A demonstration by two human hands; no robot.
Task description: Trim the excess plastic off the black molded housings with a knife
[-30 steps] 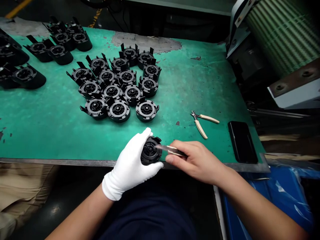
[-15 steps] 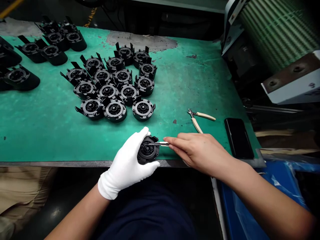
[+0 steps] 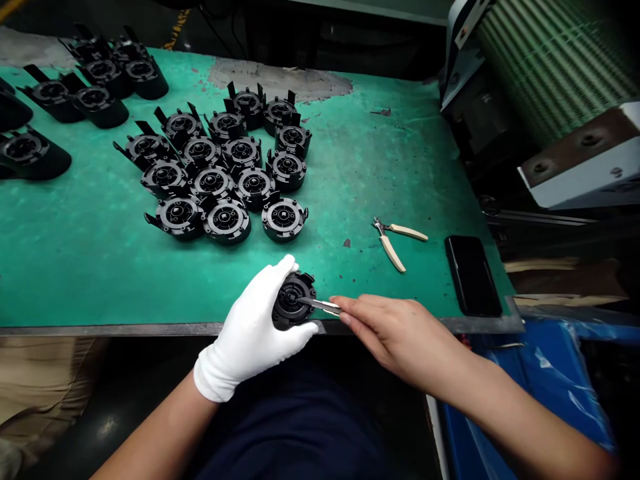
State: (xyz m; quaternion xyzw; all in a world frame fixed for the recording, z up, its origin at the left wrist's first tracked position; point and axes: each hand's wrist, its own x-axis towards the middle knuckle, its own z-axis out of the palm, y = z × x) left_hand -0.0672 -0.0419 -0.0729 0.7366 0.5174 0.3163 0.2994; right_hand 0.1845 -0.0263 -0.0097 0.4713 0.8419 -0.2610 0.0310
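Observation:
My left hand [image 3: 257, 320], in a white glove, curls around a round black plastic part [image 3: 293, 303] at the table's front edge. Thumb and fingers grip its rim, and its ribbed face points up. My bare right hand [image 3: 385, 327] pinches a slim, knife-like metal tool [image 3: 323, 306]. The tool's narrow tip meets the ribbed face near the middle of the part. Most of its handle is hidden by my fingers.
Several similar black parts [image 3: 226, 220] stand grouped on the green table [image 3: 345, 160], with taller ones [image 3: 101, 107] at the left. Cream-handled side cutters [image 3: 393, 248] and a black phone [image 3: 473, 275] lie at the right. A machine with a green ribbed belt [image 3: 560, 60] borders the table.
My right hand has moved slightly lower, so the tool now slopes down toward my fingers. The cutters' lower handle, partly covered before, shows fully. My left hand keeps its grip.

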